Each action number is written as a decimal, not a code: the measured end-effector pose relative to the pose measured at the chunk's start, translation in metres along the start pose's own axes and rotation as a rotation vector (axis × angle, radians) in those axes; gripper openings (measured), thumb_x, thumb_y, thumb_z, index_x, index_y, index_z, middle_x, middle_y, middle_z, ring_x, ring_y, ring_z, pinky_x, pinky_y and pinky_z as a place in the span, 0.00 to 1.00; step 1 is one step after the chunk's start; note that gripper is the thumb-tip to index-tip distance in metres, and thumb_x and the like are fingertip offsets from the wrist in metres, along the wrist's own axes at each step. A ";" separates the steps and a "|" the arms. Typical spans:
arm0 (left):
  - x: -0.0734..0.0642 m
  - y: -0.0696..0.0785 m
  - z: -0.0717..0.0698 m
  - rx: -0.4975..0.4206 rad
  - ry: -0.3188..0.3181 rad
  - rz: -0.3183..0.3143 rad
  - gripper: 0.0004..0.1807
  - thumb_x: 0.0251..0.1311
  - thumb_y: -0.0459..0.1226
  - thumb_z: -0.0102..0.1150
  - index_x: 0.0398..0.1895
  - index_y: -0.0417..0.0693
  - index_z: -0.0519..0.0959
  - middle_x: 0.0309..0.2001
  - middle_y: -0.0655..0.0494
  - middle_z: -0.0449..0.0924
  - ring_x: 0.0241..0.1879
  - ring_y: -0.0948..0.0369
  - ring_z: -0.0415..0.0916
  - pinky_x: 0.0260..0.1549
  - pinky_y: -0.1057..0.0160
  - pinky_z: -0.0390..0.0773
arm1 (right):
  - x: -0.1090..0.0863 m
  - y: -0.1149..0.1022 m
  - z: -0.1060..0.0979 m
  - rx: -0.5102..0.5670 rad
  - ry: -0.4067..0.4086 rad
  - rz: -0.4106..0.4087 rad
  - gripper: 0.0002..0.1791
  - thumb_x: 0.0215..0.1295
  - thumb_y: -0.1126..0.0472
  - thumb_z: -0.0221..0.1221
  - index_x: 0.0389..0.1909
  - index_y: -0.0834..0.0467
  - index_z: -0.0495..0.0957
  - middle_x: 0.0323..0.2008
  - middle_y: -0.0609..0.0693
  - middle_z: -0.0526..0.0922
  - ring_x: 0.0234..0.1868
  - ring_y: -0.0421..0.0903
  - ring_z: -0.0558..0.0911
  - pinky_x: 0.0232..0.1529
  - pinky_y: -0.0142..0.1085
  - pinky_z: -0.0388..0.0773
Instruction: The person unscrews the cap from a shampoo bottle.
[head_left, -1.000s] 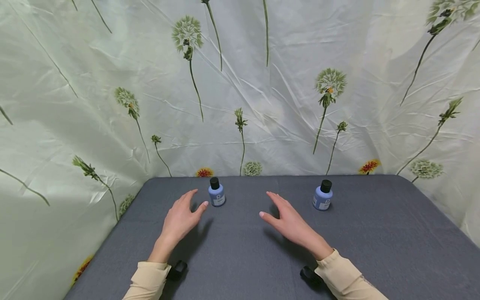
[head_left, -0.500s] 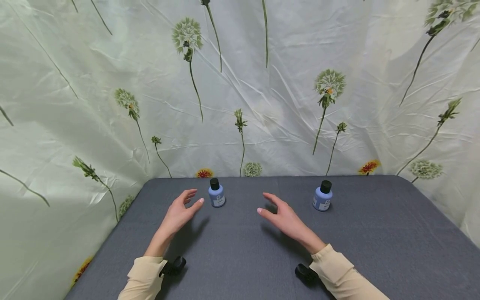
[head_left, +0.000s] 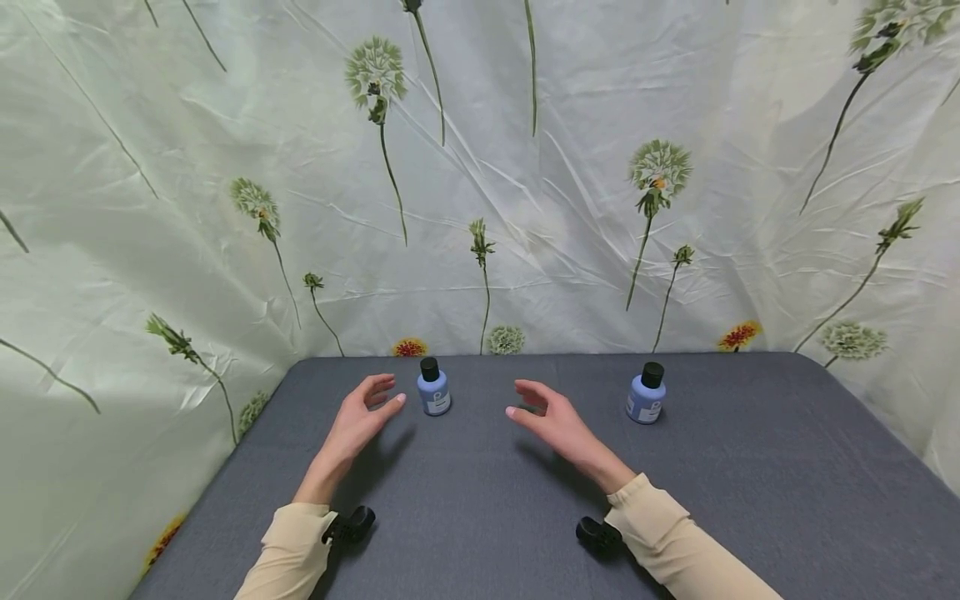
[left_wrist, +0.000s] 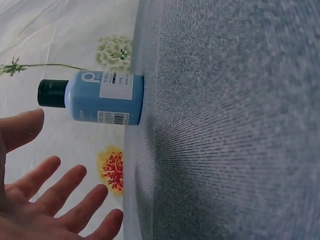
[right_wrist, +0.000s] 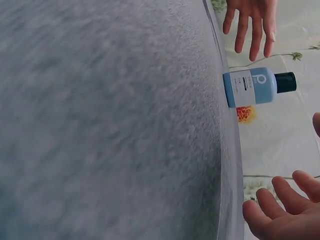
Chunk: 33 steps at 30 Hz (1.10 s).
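Observation:
Two small blue bottles with black caps and white labels stand upright on a dark grey cloth-covered table. The left bottle [head_left: 434, 390] is just right of my left hand [head_left: 358, 421], whose thumb and fingers are spread apart with nothing between them. In the left wrist view, the same bottle [left_wrist: 107, 97] stands beyond the fingertips. My right hand [head_left: 558, 425] hovers over the table between the two bottles, fingers loosely bent and holding nothing. The right bottle [head_left: 646, 396] is to the right of that hand. The right wrist view shows the left bottle [right_wrist: 250, 87] and both hands.
A white curtain [head_left: 570, 208] printed with dandelions hangs behind and left of the table [head_left: 480, 517]. Small black wrist cameras [head_left: 352, 525] sit at both sleeves, close over the cloth.
My right hand has drifted left, away from the right bottle, its fingers bending a little more. My left hand has shifted slightly left, its fingers also bending a little. Both bottles stay in place.

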<state>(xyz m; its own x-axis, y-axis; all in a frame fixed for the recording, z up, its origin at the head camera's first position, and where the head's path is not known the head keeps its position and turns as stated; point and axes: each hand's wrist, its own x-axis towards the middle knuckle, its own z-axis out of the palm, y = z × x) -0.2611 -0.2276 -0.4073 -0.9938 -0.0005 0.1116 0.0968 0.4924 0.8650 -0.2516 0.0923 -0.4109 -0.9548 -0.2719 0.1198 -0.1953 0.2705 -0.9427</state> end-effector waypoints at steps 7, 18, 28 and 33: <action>0.006 -0.001 0.003 -0.059 0.112 0.013 0.25 0.66 0.41 0.62 0.63 0.42 0.72 0.62 0.42 0.73 0.63 0.45 0.68 0.59 0.43 0.67 | 0.008 -0.006 0.008 0.027 0.022 0.027 0.29 0.68 0.58 0.62 0.67 0.62 0.69 0.63 0.61 0.73 0.66 0.58 0.70 0.61 0.54 0.68; 0.014 -0.002 0.004 -0.195 0.144 0.020 0.25 0.63 0.41 0.65 0.61 0.43 0.73 0.62 0.43 0.73 0.63 0.46 0.69 0.58 0.44 0.68 | 0.022 -0.001 0.019 0.058 0.023 0.011 0.29 0.67 0.59 0.63 0.66 0.64 0.70 0.63 0.63 0.72 0.65 0.60 0.71 0.60 0.53 0.69; 0.019 0.011 0.003 -0.287 0.081 0.058 0.26 0.63 0.35 0.64 0.63 0.38 0.72 0.63 0.39 0.72 0.64 0.43 0.66 0.59 0.45 0.66 | 0.033 -0.004 0.030 0.076 0.020 0.021 0.30 0.65 0.59 0.64 0.66 0.63 0.70 0.63 0.62 0.73 0.64 0.58 0.71 0.60 0.52 0.69; 0.018 0.018 0.002 -0.285 0.038 0.067 0.27 0.64 0.34 0.63 0.64 0.35 0.70 0.64 0.37 0.70 0.66 0.41 0.64 0.60 0.43 0.65 | 0.038 -0.004 0.035 0.067 0.009 0.020 0.30 0.65 0.59 0.65 0.66 0.63 0.70 0.63 0.61 0.73 0.64 0.58 0.71 0.59 0.51 0.70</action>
<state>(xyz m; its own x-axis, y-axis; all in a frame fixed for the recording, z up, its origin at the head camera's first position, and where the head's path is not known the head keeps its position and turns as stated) -0.2773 -0.2163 -0.3905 -0.9823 -0.0115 0.1871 0.1795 0.2286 0.9568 -0.2793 0.0485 -0.4131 -0.9605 -0.2586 0.1031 -0.1608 0.2130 -0.9637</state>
